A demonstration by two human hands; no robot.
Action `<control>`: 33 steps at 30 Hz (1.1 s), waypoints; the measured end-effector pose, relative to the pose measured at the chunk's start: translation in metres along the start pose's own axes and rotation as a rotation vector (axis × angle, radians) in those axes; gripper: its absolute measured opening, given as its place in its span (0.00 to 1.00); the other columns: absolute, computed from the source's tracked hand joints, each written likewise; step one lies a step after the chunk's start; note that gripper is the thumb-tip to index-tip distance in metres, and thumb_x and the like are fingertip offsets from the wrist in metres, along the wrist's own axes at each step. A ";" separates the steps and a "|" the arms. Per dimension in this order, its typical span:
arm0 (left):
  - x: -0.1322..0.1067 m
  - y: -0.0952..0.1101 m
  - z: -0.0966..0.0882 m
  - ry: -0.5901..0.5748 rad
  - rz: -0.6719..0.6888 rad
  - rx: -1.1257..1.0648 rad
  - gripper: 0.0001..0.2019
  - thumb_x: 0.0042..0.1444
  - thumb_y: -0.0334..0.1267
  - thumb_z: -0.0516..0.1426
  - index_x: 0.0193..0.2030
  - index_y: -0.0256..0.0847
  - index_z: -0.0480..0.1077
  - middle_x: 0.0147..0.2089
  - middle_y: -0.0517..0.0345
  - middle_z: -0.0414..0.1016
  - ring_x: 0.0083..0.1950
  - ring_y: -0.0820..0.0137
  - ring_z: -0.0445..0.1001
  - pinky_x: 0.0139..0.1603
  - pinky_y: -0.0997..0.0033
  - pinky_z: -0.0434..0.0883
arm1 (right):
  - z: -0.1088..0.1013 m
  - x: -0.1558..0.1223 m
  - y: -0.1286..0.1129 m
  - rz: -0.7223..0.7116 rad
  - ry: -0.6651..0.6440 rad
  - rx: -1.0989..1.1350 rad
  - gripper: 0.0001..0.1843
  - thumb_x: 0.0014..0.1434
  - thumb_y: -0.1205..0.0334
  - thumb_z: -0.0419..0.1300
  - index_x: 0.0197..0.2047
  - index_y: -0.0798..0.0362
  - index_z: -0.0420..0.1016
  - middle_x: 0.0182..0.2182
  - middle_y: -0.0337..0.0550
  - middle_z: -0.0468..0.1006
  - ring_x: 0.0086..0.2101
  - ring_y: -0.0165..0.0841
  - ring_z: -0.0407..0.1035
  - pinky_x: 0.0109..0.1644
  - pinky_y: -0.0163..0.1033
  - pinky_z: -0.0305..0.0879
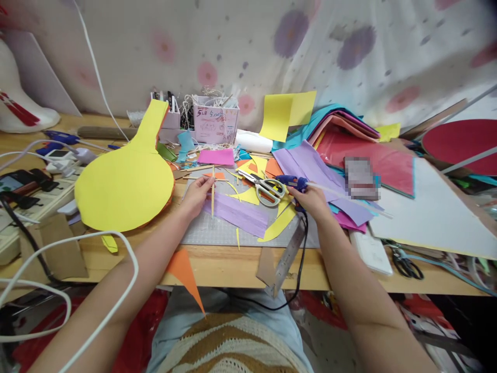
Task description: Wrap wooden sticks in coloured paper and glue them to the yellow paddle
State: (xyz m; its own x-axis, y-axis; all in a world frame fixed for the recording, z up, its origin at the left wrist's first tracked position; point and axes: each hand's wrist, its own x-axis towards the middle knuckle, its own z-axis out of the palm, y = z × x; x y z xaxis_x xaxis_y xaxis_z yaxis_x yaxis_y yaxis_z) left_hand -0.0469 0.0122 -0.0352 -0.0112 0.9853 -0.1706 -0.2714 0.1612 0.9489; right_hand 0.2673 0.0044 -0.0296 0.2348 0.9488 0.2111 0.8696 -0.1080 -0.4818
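Observation:
My left hand is closed on a cross of thin wooden sticks, pinched near where they meet above the work mat. In my right hand is a blue hot glue gun, its nozzle pointing left and a long clear glue stick coming out of its back. Grey-handled scissors lie open between my hands. Below the sticks is a strip of purple paper, with yellow paper scraps around it. A yellow paper-covered round shape with a handle lies left of my left hand.
A steel ruler crosses the table's front edge. An orange paper piece overhangs it. The glue gun's black cord hangs down. Another blue glue gun, power strips and white cables are at left. Stacked coloured sheets lie at right.

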 end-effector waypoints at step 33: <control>-0.029 0.032 0.063 -0.491 -0.206 0.025 0.16 0.45 0.49 0.59 0.24 0.35 0.65 0.15 0.71 0.42 0.13 0.86 0.41 0.14 0.82 0.38 | 0.035 0.013 -0.114 -0.304 0.195 -0.159 0.13 0.57 0.60 0.48 0.44 0.55 0.65 0.40 0.52 0.71 0.38 0.39 0.64 0.33 0.38 0.54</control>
State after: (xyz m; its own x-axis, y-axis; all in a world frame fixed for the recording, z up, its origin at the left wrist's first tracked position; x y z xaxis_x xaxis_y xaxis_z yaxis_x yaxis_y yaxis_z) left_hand 0.0055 -0.0074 0.0169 0.4935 0.8426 -0.2155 -0.1975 0.3499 0.9158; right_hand 0.1563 0.0390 -0.0019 0.0211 0.8719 0.4892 0.9651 0.1101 -0.2377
